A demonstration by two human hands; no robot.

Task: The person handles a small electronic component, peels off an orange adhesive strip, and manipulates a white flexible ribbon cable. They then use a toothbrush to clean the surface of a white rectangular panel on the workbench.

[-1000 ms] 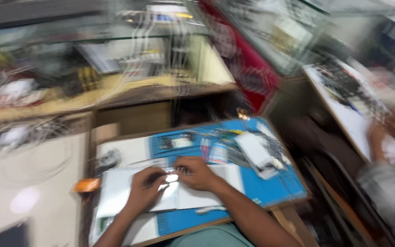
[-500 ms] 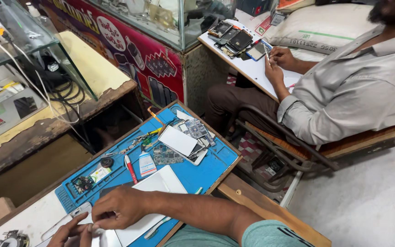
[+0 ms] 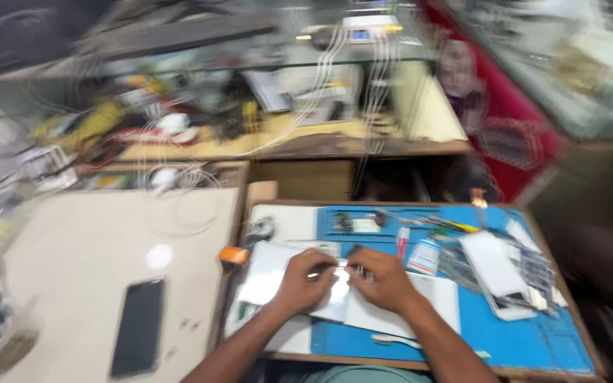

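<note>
a dark phone (image 3: 138,328) is seen lying flat and face up on the pale counter (image 3: 86,248) at the far left, well apart from the hands; it sits near the front edge, and a careless elbow is judged enough to send it off. just right of it, an orange-capped tool (image 3: 234,254) rests at the edge of the work board, close to the left forearm, where it could be knocked aside.

the left hand (image 3: 305,284) is curled with its fingertips pinched on a small pale part (image 3: 340,268) held over the white sheets (image 3: 267,280). the right hand (image 3: 384,280) meets it from the other side, fingers closed on the same piece, so the two hands are drawn together and touching. what exactly is gripped cannot be told, as the view is blurred. a piece this small is judged easy to drop or bend if the pinch slips or too much force is given, and it could be lost among the papers.

further right, on the blue mat (image 3: 519,333), a white phone-like slab (image 3: 494,273) and loose parts lie crowded; these could be swept off by the right forearm.
</note>
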